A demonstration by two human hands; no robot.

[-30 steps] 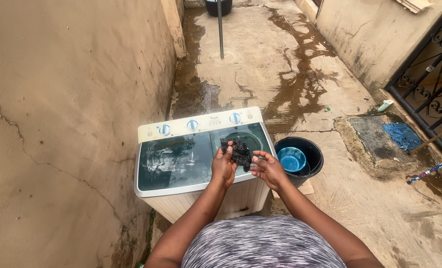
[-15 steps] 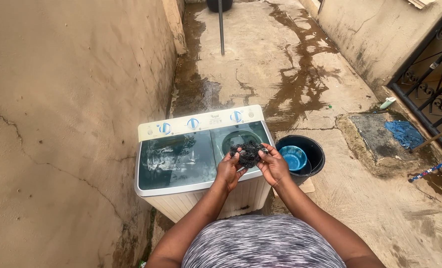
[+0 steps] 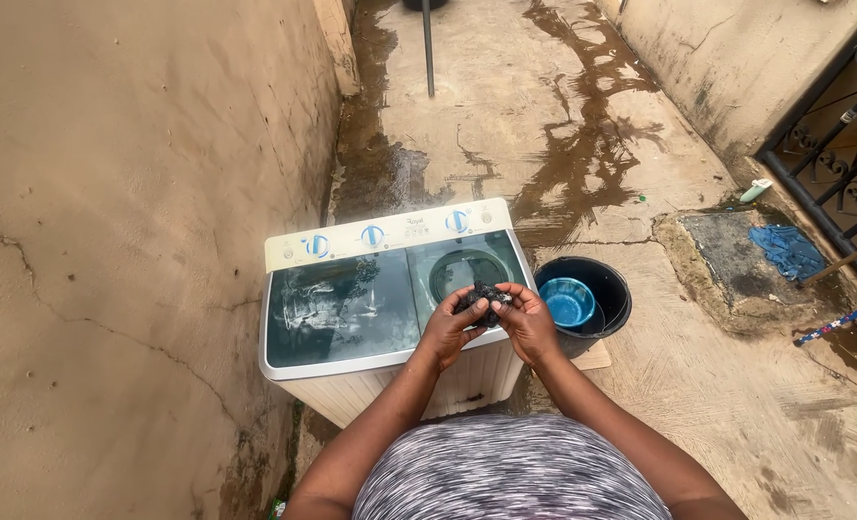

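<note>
Between both hands (image 3: 491, 323), dark wad (image 3: 481, 300) half hidden.

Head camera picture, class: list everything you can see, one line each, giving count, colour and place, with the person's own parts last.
washing machine: one, cream with dark clear lids, against the left wall
dials: three, blue, on the machine's back panel
bucket: one, black, right of the machine
bowl: one, blue, inside the bucket
cloth: one, blue, on the stone slab at right
pole: one, dark, upright at top
wet patches: several, dark, across the concrete floor
small dark bundle: one, black, held between both hands
left hand: one, gripping the bundle
right hand: one, gripping the bundle
</note>
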